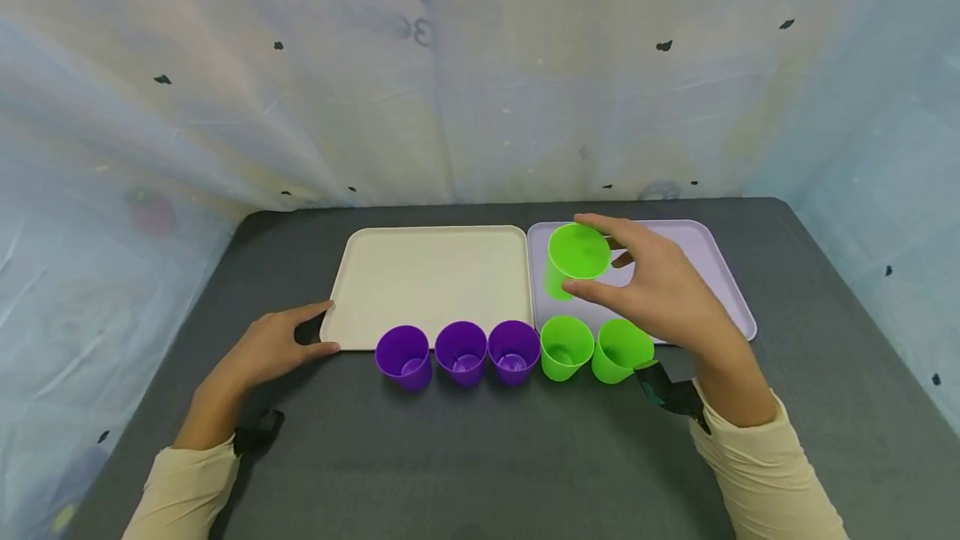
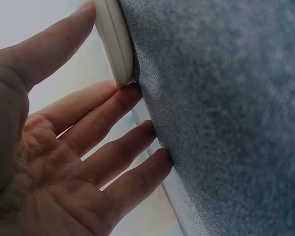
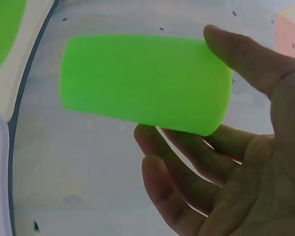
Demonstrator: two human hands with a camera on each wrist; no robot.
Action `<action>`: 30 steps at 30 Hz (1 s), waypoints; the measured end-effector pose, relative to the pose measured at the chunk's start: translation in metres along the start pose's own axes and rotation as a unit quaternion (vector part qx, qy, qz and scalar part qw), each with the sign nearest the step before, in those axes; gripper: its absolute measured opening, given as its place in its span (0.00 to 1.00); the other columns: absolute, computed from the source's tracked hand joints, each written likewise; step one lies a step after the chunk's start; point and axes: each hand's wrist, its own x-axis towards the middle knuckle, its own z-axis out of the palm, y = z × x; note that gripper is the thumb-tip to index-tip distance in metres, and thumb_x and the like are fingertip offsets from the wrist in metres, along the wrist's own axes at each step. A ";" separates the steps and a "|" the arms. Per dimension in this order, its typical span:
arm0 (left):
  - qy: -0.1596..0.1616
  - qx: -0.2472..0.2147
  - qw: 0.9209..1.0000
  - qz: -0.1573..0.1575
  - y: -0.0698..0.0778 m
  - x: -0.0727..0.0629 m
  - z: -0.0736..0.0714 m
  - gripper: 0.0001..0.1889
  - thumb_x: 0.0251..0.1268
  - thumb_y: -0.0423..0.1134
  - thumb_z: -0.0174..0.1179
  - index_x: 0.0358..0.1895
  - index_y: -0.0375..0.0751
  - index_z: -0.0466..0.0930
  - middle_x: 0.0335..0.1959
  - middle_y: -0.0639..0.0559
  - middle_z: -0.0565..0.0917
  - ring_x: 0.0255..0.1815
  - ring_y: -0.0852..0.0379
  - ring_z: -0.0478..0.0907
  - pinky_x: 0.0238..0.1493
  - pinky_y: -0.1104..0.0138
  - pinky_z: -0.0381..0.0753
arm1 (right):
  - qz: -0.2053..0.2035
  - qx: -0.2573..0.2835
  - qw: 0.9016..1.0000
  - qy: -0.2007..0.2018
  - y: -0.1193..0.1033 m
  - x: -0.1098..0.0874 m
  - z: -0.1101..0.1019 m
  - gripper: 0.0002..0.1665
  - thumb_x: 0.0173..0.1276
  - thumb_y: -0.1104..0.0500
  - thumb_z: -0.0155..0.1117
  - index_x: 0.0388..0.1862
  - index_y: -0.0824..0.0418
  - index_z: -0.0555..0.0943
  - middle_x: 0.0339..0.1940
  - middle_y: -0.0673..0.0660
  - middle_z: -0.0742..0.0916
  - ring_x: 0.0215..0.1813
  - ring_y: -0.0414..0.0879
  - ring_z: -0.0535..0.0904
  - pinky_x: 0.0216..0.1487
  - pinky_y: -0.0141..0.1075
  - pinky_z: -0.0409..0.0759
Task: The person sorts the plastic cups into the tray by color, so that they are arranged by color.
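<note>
Cup (image 1: 579, 248): the green one being held above the left part of the lilac tray (image 1: 708, 265); a drop could be caused by the grip being loosened too soon.
Right hand (image 1: 656, 286): thumb and fingers (image 3: 201, 157) being clamped on opposite sides of the cup; denting could be caused by too hard a squeeze.
Green pair (image 1: 566, 348): being stationed before the lilac tray; a topple could be caused by the black strap (image 1: 667, 390) being swung against the outer one.
Left hand (image 1: 281, 346): fingers being spread apart, the cream tray (image 1: 427, 273) being touched at its edge; purple cups (image 1: 462, 354) could be nudged by a sideways push.
</note>
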 end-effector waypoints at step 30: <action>0.002 -0.003 1.000 -0.013 -0.009 -0.004 0.002 0.46 0.58 0.68 0.64 0.74 0.43 0.67 0.67 0.28 0.73 0.68 0.26 0.68 0.61 0.34 0.71 | -0.035 -0.108 0.980 -0.164 -0.015 0.103 0.053 0.45 0.57 0.47 0.78 0.72 0.53 0.71 0.68 0.57 0.78 0.64 0.55 0.77 0.64 0.52 0.76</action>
